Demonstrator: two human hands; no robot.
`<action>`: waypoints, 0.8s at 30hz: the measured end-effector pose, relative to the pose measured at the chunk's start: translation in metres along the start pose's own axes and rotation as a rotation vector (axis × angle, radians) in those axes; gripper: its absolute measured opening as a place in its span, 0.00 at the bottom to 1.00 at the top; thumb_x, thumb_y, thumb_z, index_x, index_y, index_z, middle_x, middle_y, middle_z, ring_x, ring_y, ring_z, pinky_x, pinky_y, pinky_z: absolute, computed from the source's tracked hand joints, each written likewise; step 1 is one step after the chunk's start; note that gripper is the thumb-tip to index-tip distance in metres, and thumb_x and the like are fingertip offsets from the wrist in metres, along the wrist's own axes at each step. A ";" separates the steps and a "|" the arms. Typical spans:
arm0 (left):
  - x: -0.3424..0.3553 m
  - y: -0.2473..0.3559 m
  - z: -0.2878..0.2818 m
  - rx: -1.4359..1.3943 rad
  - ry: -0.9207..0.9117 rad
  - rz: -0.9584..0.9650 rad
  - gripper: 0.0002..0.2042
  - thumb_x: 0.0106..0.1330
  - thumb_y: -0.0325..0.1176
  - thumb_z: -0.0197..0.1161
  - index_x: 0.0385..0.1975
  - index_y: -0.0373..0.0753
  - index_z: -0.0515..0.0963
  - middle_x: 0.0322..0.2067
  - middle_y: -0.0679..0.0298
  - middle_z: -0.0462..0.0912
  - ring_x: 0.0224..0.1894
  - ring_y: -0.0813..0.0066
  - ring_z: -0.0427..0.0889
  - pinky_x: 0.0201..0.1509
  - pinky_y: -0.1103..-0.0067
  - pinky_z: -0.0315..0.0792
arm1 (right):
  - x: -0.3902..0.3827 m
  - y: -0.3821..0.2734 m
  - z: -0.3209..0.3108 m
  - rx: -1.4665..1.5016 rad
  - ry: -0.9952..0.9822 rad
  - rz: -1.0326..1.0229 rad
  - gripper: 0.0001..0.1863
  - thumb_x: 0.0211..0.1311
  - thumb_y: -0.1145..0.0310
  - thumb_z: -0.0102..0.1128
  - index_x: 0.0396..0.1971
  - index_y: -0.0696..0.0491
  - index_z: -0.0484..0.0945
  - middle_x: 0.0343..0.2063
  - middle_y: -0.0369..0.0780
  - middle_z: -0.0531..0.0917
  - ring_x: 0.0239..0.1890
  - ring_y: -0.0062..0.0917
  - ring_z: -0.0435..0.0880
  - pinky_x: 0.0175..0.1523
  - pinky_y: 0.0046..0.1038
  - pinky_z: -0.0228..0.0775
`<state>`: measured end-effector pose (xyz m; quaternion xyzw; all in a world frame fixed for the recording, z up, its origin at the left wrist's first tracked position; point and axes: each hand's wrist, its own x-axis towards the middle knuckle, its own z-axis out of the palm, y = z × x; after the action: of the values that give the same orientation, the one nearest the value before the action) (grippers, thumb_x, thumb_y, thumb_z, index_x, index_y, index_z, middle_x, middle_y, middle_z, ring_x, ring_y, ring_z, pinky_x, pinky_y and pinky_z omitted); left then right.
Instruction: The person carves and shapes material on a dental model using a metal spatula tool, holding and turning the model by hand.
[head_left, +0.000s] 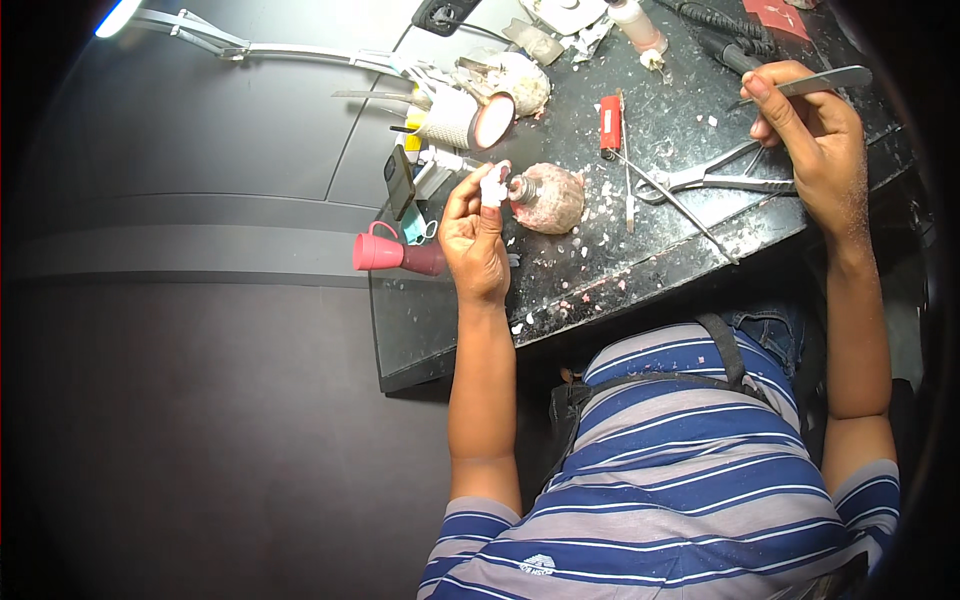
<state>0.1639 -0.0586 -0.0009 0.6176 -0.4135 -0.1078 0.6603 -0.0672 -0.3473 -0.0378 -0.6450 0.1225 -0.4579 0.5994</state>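
My left hand [475, 240] pinches a small white piece with a dark pink part [494, 186] between thumb and fingers. Just right of it stands a squat round burner-like jar [548, 198] with a metal neck, crusted with pinkish residue. At the upper right, my right hand [815, 140] is raised and closed around a metal spatula [830, 80], its rounded blade pointing right. Below that hand lie metal pliers [690, 180] on the black bench. What the white piece is exactly, I cannot make out.
The black bench [420, 325] carries pink and white crumbs, a red lighter [611, 122] and a thin metal rod [690, 218]. Further left are a tool holder [448, 118], a phone [399, 182] and a pink cup [376, 252]. A bottle [637, 25] stands behind; a lamp arm [310, 50] reaches over.
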 end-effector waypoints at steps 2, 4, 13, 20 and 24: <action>0.000 0.001 0.002 -0.005 0.002 0.000 0.25 0.70 0.36 0.64 0.61 0.28 0.69 0.56 0.53 0.78 0.57 0.66 0.79 0.62 0.69 0.71 | 0.000 -0.001 0.000 -0.003 0.002 0.001 0.09 0.70 0.67 0.62 0.37 0.58 0.83 0.34 0.33 0.84 0.29 0.13 0.77 0.36 0.17 0.68; 0.000 0.002 0.002 -0.009 0.003 0.001 0.25 0.70 0.36 0.64 0.61 0.28 0.69 0.56 0.53 0.79 0.57 0.66 0.79 0.62 0.69 0.71 | 0.000 -0.002 0.000 0.004 0.007 0.009 0.09 0.70 0.67 0.62 0.37 0.58 0.84 0.34 0.33 0.83 0.29 0.13 0.77 0.36 0.17 0.68; -0.012 0.003 -0.011 0.011 0.003 0.030 0.24 0.70 0.37 0.65 0.60 0.29 0.70 0.56 0.55 0.79 0.57 0.68 0.78 0.60 0.71 0.72 | 0.000 -0.004 0.000 -0.014 0.002 0.020 0.09 0.71 0.67 0.62 0.37 0.58 0.83 0.34 0.32 0.83 0.29 0.13 0.77 0.36 0.17 0.68; -0.038 0.026 -0.007 0.129 0.079 0.147 0.27 0.63 0.34 0.72 0.58 0.27 0.71 0.56 0.48 0.78 0.60 0.62 0.76 0.66 0.69 0.67 | 0.000 -0.002 0.001 -0.017 -0.008 0.020 0.09 0.71 0.67 0.62 0.37 0.57 0.84 0.35 0.32 0.83 0.29 0.13 0.76 0.37 0.17 0.68; -0.050 0.038 -0.011 0.309 0.081 0.265 0.30 0.56 0.33 0.78 0.55 0.28 0.74 0.55 0.51 0.79 0.58 0.63 0.77 0.65 0.69 0.66 | 0.000 -0.002 0.000 -0.027 0.014 0.034 0.09 0.70 0.67 0.62 0.38 0.57 0.84 0.35 0.33 0.83 0.29 0.13 0.76 0.37 0.17 0.68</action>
<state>0.1263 -0.0097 0.0138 0.6556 -0.4757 0.0695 0.5823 -0.0680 -0.3464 -0.0365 -0.6476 0.1441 -0.4504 0.5974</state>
